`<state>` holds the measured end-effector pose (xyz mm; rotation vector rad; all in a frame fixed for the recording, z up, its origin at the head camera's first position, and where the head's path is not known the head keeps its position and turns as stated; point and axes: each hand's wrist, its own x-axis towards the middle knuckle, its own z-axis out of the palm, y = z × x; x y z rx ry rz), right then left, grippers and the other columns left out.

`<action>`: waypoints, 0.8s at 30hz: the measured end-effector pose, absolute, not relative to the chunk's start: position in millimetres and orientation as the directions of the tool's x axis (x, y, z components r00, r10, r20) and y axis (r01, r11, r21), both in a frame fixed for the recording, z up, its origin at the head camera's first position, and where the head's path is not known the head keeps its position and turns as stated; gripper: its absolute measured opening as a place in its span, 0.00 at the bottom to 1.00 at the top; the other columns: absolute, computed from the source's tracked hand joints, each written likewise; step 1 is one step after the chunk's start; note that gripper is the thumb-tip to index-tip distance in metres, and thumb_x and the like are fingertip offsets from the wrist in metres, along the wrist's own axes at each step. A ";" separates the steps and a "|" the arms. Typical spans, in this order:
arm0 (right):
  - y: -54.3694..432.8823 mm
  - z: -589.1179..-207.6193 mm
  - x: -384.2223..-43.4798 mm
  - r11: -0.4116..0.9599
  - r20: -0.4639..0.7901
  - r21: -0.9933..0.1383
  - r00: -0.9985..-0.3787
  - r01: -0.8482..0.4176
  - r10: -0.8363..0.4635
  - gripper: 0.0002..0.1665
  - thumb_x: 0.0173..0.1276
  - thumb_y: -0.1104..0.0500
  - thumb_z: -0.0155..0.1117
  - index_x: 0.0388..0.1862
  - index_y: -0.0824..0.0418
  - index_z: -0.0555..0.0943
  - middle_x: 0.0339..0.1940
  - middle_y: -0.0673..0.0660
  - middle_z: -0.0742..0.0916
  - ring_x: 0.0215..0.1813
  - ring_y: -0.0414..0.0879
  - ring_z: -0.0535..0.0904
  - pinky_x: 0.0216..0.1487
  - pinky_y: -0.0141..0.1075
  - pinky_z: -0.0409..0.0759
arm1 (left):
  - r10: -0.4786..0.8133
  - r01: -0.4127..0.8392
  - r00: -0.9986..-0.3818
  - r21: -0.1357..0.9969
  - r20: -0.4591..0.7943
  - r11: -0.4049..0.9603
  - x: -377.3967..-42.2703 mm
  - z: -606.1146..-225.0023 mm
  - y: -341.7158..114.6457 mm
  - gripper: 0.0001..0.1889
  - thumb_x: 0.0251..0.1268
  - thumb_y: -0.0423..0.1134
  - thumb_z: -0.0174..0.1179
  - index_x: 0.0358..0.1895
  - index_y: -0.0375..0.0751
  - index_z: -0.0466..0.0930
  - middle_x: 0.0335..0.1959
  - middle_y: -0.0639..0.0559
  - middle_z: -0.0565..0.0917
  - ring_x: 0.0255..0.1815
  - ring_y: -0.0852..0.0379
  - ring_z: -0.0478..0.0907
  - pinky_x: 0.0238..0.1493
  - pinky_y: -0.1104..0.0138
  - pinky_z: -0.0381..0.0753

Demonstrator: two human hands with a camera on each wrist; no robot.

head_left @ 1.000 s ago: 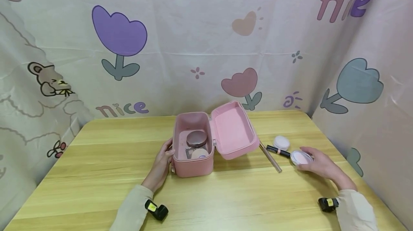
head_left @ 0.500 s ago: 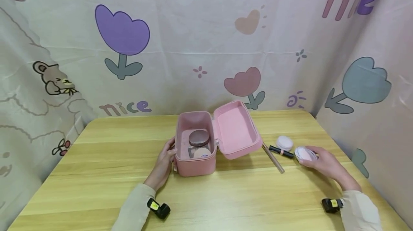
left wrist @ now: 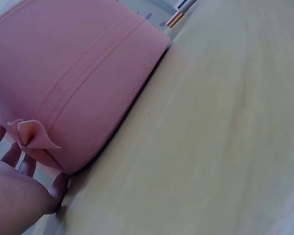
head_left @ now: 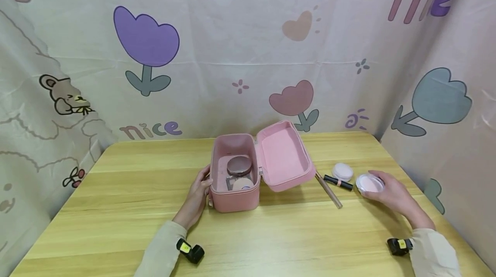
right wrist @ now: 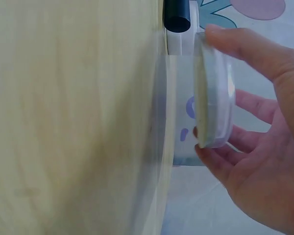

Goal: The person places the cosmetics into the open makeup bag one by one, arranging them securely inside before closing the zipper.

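Observation:
A pink makeup case (head_left: 234,201) stands with its lid (head_left: 284,156) swung out to the right. My left hand (head_left: 196,197) rests against its left side; in the left wrist view, the fingers (left wrist: 12,154) touch the case beside a small pink tab (left wrist: 34,134). On the right, my right hand (head_left: 395,195) pinches a round, flat clear-edged container (head_left: 370,183) between thumb and fingers. The right wrist view has this container (right wrist: 218,98) on edge, apart from the tabletop. Inside the case lie a dark round compact (head_left: 239,165) and a pale round item (head_left: 243,183).
Left of the right hand, a black tube (head_left: 338,182) lies by a white round container (head_left: 342,172). A slim rose-gold stick (head_left: 329,191) lies beside the lid. Patterned cloth (head_left: 217,53) hangs behind the wooden table (head_left: 294,238).
My right hand has taken the round container slightly right, away from the black tube, and lifted it off the table. My left hand stays at the case. The head view has shifted slightly.

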<state>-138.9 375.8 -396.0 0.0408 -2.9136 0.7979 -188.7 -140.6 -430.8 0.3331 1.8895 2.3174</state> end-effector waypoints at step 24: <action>350.6 -378.2 -135.1 0.846 0.190 -0.518 -0.981 -0.128 -0.032 0.46 0.50 0.53 0.78 0.61 0.76 0.70 0.57 0.78 0.75 0.55 0.72 0.70 0.49 0.63 0.68 | 0.229 0.050 -0.968 0.972 0.103 -0.230 -188.6 -431.9 -139.7 0.35 0.65 0.36 0.43 0.75 0.31 0.46 0.74 0.34 0.50 0.73 0.41 0.46 0.69 0.54 0.45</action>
